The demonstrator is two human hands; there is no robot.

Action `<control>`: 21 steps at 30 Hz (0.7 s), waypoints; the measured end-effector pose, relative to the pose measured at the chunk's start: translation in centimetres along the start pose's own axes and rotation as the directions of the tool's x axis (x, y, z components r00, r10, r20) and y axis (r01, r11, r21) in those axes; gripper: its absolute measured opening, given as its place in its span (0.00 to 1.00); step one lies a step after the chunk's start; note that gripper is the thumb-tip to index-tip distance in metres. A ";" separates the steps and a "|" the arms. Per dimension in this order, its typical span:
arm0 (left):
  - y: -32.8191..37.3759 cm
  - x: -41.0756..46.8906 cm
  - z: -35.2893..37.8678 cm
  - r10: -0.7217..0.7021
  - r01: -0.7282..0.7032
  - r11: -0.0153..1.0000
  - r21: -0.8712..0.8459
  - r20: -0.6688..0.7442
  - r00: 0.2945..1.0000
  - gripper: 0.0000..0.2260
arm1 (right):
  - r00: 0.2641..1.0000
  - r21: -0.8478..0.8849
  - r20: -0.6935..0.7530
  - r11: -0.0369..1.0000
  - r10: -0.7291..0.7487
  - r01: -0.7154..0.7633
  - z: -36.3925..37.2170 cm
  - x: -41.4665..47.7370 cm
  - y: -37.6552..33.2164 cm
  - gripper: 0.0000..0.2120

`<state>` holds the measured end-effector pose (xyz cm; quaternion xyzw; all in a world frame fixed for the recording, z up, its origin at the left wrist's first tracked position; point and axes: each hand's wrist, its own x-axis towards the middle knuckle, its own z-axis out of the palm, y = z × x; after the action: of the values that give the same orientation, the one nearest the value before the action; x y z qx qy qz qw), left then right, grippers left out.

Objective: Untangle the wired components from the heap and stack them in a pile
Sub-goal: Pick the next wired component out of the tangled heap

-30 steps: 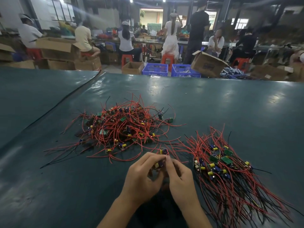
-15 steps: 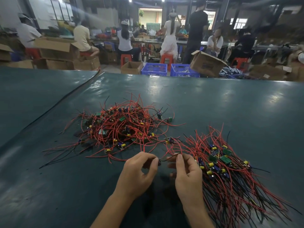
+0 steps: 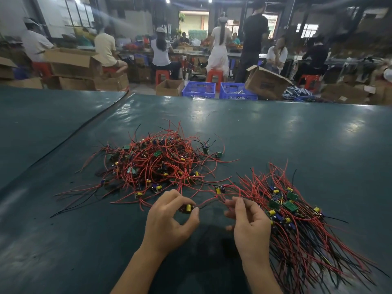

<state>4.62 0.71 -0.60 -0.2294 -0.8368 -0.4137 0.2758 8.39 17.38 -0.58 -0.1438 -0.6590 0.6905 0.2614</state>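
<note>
In the head view the left hand pinches a yellow-capacitor component just before the heap, and the right hand pinches its red wire beside the sorted pile. A fast pull may snag the neighbour component and drag it along. The green table has open room near the person, and its far edge is well apart.
</note>
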 end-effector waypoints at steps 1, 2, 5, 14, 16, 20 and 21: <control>-0.1 0.1 -0.2 -0.025 0.027 0.998 0.051 -0.052 0.998 0.08 | 1.000 -0.002 -0.017 1.000 -0.007 0.007 -0.2 0.1 0.0 0.09; -0.4 0.2 -0.3 -0.055 0.069 0.990 0.120 -0.110 0.992 0.08 | 1.000 0.002 -0.023 1.000 -0.017 0.017 -0.4 0.2 -0.1 0.08; -1.1 0.2 -0.4 -0.183 0.258 0.908 0.330 -0.241 0.953 0.08 | 0.994 0.019 0.014 0.994 -0.111 0.111 -0.4 0.0 -1.0 0.16; 1.0 -0.3 1.3 -0.032 0.037 0.986 -0.164 0.029 0.999 0.08 | 0.927 0.118 0.268 0.964 -0.261 0.238 0.7 -1.8 -1.6 0.12; 1.7 -0.3 2.0 -0.210 0.235 0.888 -0.395 0.106 0.972 0.11 | 0.892 0.091 0.345 0.956 -0.293 0.279 0.9 -2.2 -1.7 0.13; 2.6 0.9 1.8 -0.569 0.648 0.220 -0.729 0.444 0.692 0.28 | 0.833 0.031 0.474 0.951 -0.284 0.307 1.0 -2.6 -1.5 0.11; 2.5 1.2 1.6 -0.575 0.669 0.079 -0.739 0.515 0.636 0.29 | 0.824 0.015 0.490 0.948 -0.284 0.318 1.0 -2.7 -1.4 0.10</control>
<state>4.84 3.62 0.75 0.0224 -0.5039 -0.8533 -0.1323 10.32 15.06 0.53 0.1312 -0.7405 0.6317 0.1882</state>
